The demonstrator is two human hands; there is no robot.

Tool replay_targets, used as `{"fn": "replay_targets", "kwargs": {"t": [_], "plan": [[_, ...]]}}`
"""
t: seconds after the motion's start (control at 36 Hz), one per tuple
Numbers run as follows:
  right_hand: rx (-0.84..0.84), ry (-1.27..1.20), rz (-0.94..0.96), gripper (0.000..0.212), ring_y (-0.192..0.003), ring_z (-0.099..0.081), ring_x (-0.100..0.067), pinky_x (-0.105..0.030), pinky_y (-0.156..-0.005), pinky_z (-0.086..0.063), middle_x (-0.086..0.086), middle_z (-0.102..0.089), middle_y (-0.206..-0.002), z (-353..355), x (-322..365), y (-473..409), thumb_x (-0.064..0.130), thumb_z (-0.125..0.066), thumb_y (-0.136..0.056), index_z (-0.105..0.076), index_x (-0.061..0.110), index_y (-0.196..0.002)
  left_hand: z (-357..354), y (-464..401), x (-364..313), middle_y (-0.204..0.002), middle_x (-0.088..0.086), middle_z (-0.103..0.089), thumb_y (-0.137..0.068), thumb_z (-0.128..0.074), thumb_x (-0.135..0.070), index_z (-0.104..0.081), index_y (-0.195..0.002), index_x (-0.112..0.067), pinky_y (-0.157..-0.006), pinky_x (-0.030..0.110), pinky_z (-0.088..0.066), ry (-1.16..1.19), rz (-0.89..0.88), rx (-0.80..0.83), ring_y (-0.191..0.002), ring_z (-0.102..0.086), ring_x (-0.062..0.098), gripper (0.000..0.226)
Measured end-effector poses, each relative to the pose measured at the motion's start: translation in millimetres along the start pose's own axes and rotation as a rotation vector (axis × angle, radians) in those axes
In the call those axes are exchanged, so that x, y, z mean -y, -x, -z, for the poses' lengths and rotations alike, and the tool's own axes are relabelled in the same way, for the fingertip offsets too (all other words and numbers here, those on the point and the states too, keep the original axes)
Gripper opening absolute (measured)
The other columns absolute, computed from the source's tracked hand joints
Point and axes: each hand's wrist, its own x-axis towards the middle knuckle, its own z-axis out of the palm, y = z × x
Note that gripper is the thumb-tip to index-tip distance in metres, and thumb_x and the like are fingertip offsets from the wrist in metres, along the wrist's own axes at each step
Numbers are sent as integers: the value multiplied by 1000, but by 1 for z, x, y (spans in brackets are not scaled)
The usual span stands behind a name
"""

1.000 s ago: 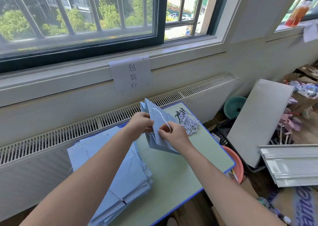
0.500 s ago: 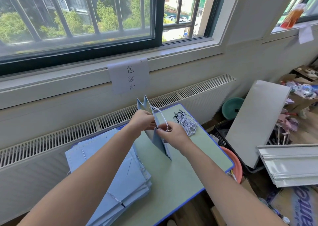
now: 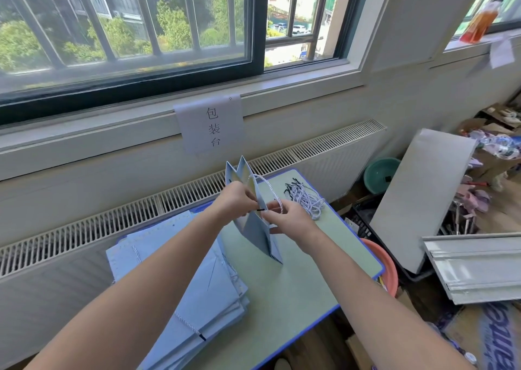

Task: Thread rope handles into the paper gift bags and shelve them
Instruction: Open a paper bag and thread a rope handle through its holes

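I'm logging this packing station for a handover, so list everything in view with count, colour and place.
Gift bag: one, light blue, upright mid-table, held in both hands.
Rope handle: one, white-blue twist with a black tip, looped at the bag's top.
Flat bag stack: one pile, light blue, table's left.
Loose ropes: one bundle, white-blue, table's far right.
Table: one, pale green top, blue edge.
Paper sign: one, white, below the sill.
Basin: one, teal, floor right.
Board: one, grey, leaning right.
Left hand: holds the bag's top.
Right hand: pinches the rope.
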Motion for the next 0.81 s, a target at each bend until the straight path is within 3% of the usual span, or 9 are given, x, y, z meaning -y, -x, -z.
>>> {"fn": "replay_targets", "kwargs": {"t": [0.06, 0.11, 0.28, 0.39, 0.44, 0.56, 0.64, 0.69, 0.81], "plan": [[-4, 22, 15, 27, -85, -64, -14, -23, -67, -57, -8, -65, -97, -1, 0, 1, 16, -69, -85, -64, 7, -110, 3, 0, 0, -61, 6, -59, -85, -68, -15, -73, -74, -3, -56, 29, -48, -100, 5, 63, -57, -52, 17, 17], [-7, 42, 21, 28, -86, -64, -14, -26, -70, -59, -6, -65, -95, -1, 0, 1, 15, -68, -85, -64, 8, -111, 7, 0, -1, -57, 3, -52, -86, -69, -19, -72, -75, -2, -47, 21, -42, -131, 33, 129, -51, -48, 15, 21], [-1, 55, 9, 25, -86, -65, -14, -32, -77, -60, -4, -66, -93, 1, 0, 1, 16, -66, -85, -64, 10, -109, 11, -2, -1, -70, 6, -52, -84, -68, -29, -67, -75, -6, -61, 28, -44, -109, 50, 243, -64, -48, 20, 25], [31, 88, -4, 32, -90, -66, -17, -35, -79, -60, -12, -67, -103, 3, 4, 2, 17, -67, -83, -63, 10, -114, 9, -2, -1, -74, 5, -62, -84, -68, -20, -75, -90, -8, -63, 29, -57, -120, 40, 253, -63, -57, 17, 15], [28, 109, 7, 32, -87, -65, -17, -33, -77, -60, -7, -65, -96, 5, 8, 3, 14, -67, -85, -60, 8, -116, 8, -2, -1, -72, 7, -61, -85, -63, -12, -73, -95, -3, -63, 29, -56, -87, 75, 254, -62, -58, 20, 17], [-20, 141, 21, 35, -84, -63, -18, -36, -76, -60, -6, -64, -97, 14, 16, 3, 12, -66, -87, -59, 7, -120, 13, 1, -3, -62, 11, -53, -83, -49, 2, -58, -65, -1, -49, 22, -45, -172, 96, 192, -52, -49, 21, 20], [-60, 161, 15, 43, -88, -69, -21, -28, -72, -60, -6, -67, -105, 22, 20, 0, 12, -62, -86, -55, 9, -128, 18, -1, 3, -58, 3, -30, -80, -52, -1, -34, -55, -13, -47, 25, -20, -384, 3, 156, -52, -26, 18, 33], [-68, 188, 24, 44, -88, -70, -22, -22, -67, -57, -7, -67, -109, 26, 26, 1, 11, -61, -87, -55, 8, -131, 20, -1, 6, -59, 3, -23, -82, -52, -5, -26, -55, -14, -50, 29, -14, -515, -97, 181, -56, -19, 19, 39], [-66, 429, 113, 27, -77, -64, -15, -21, -61, -49, 0, -72, -95, 32, 39, 2, 11, -54, -89, -70, 17, -110, 15, -2, 3, -62, 4, -35, -99, -40, -15, -33, -57, -10, -61, 35, -37, -658, -307, 95, -62, -36, 23, 43]]}}
